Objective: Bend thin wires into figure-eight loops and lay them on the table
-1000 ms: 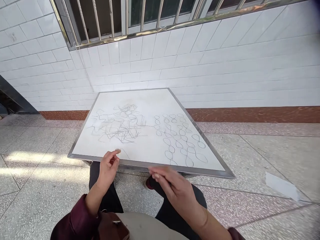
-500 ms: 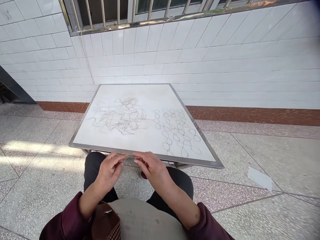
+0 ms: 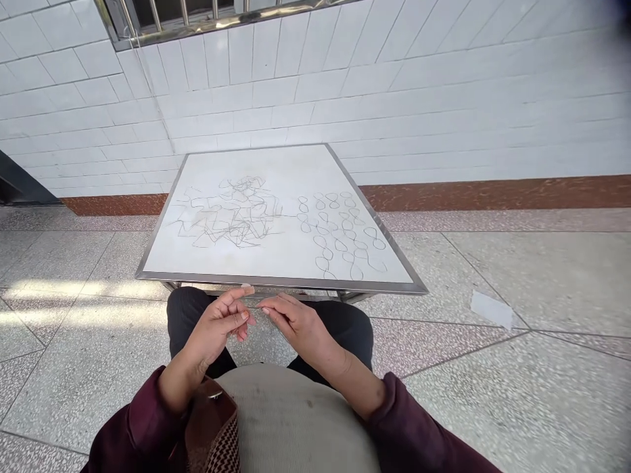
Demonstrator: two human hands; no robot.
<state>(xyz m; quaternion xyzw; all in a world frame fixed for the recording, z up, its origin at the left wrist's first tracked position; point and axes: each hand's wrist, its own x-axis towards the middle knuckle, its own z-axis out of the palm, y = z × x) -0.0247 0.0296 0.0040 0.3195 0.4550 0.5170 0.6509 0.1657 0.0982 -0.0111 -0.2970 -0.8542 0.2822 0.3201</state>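
My left hand [image 3: 219, 326] is just off the near edge of the table, its index finger stretched out and its thumb apart from it. Facing it, my right hand [image 3: 305, 330] pinches a short piece of thin wire [image 3: 253, 307] at the fingertips; most of the wire is hidden or too fine to see. Beyond both hands lies the white table top [image 3: 276, 263] with a grey metal rim. Many thin bent wires [image 3: 239, 226] are scattered over its left half. On the right half, figure-eight wire loops [image 3: 349, 223] are laid out in loose rows.
A white tiled wall [image 3: 276, 98] with a barred window [image 3: 182, 13] rises behind the table. On the speckled floor to the right lies a pale flat piece [image 3: 491, 309]. A brown bag [image 3: 211, 420] rests at my lap, against the left sleeve.
The left hand's fingers have spread from their pinch on the wire, the index finger lifting. My right hand stays pinched. The whole view has shifted, with the table appearing slightly higher.
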